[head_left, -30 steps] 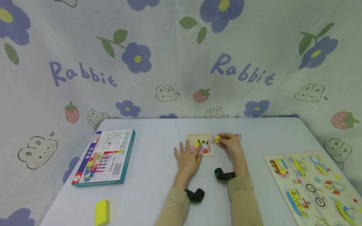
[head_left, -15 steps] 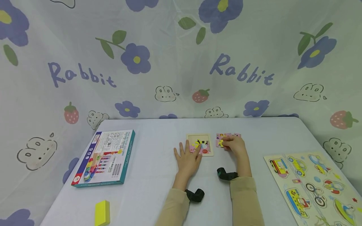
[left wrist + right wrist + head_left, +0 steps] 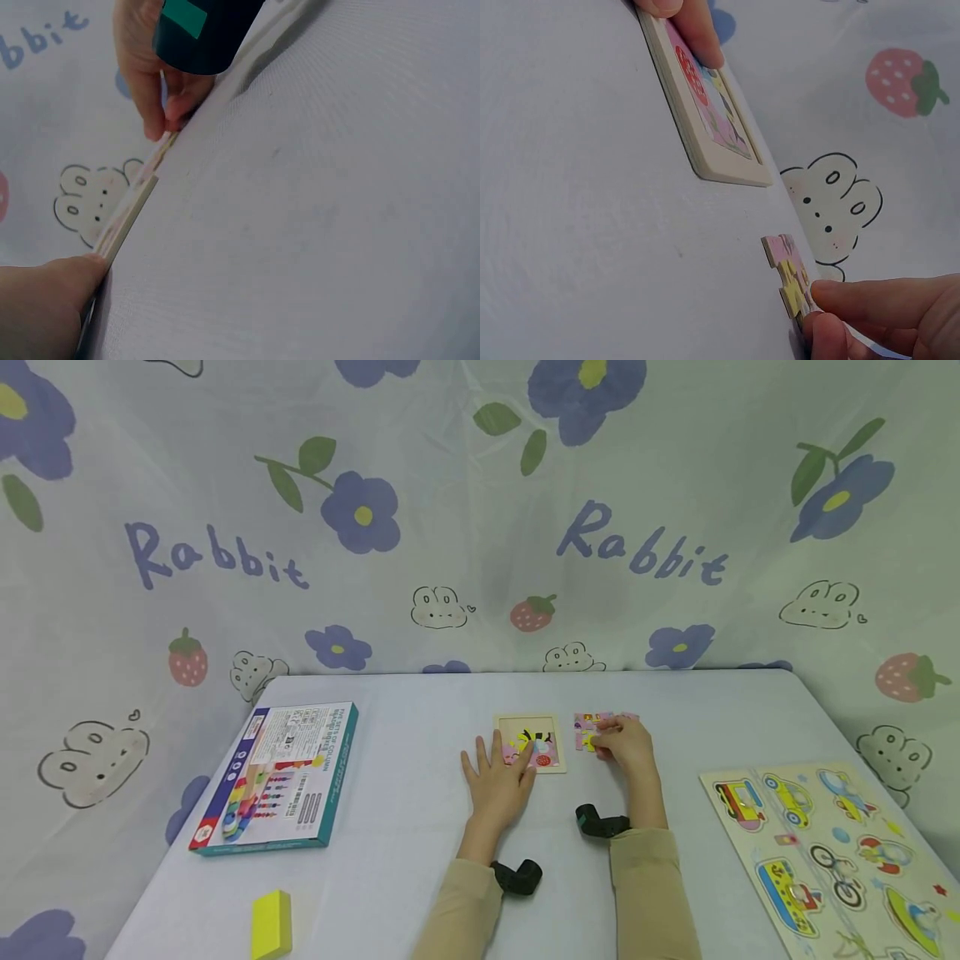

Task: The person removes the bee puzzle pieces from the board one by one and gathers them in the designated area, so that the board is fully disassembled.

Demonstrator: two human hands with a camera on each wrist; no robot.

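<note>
A small wooden puzzle tray (image 3: 561,758) lies on the table, partly filled with pink and yellow picture pieces. My left hand (image 3: 498,789) rests on it with fingers spread; in the right wrist view, its fingers lie on the tray's rim and picture. To the right of the tray, loose jigsaw pieces (image 3: 585,721) lie close together. My right hand (image 3: 628,750) pinches a yellow-and-pink puzzle piece (image 3: 791,292) among them between thumb and fingers. Those fingers partly cover the pieces in the head view.
A boxed toy set (image 3: 277,777) lies at the left, with a yellow block (image 3: 272,925) in front of it. At the right lies a large wooden vehicle puzzle board (image 3: 832,852). A patterned curtain (image 3: 465,527) hangs behind the table's back edge.
My right hand has moved a short way right, away from the tray, bringing a yellow-and-pink piece beside the other loose pieces. My left hand has stayed on the tray.
</note>
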